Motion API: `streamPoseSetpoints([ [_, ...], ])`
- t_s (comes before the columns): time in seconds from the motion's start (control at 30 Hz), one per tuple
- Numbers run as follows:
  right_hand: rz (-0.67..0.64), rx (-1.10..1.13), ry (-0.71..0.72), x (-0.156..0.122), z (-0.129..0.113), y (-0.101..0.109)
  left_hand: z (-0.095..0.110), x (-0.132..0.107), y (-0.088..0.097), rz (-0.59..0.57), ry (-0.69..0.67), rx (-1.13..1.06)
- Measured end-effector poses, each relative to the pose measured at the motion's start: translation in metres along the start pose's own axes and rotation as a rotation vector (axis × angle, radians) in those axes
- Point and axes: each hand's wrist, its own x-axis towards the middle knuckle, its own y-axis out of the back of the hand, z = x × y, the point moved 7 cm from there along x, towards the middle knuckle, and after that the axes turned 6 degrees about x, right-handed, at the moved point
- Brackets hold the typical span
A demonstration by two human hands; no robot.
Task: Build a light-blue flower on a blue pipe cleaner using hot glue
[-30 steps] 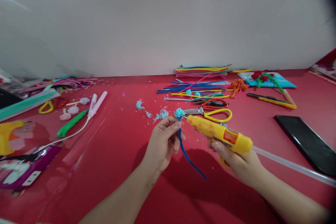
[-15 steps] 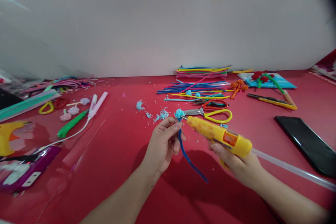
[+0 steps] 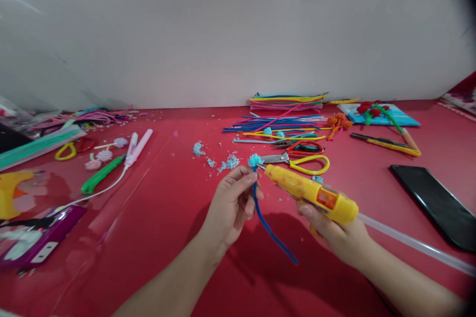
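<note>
With our left hand [image 3: 229, 203] we pinched the blue stem [image 3: 268, 228] just under its fluffy light blue top [image 3: 255, 160]. Our right hand [image 3: 330, 230] was wrapped around the yellow glue gun [image 3: 297, 183] — its metal tip [image 3: 262, 166] was just beside that top, above the red bench [image 3: 167, 237].

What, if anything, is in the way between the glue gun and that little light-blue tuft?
Nothing visible. The right hand holds the yellow glue gun with its nozzle right at the light-blue tuft; whether they touch is too small to tell. The left hand pinches the blue stem just below, and the scissors lie behind.
</note>
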Motion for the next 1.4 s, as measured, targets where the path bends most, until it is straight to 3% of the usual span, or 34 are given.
streamPoseSetpoints([
  [1.07, -0.053, -0.024, -0.015, -0.004, 0.004, -0.004, 0.002, 0.0, 0.002, 0.03, -0.009, 0.034],
  [1.4, -0.055, -0.141, -0.067, -0.003, 0.009, -0.005, 0.008, 0.003, 0.007, 0.062, -0.152, 0.267],
])
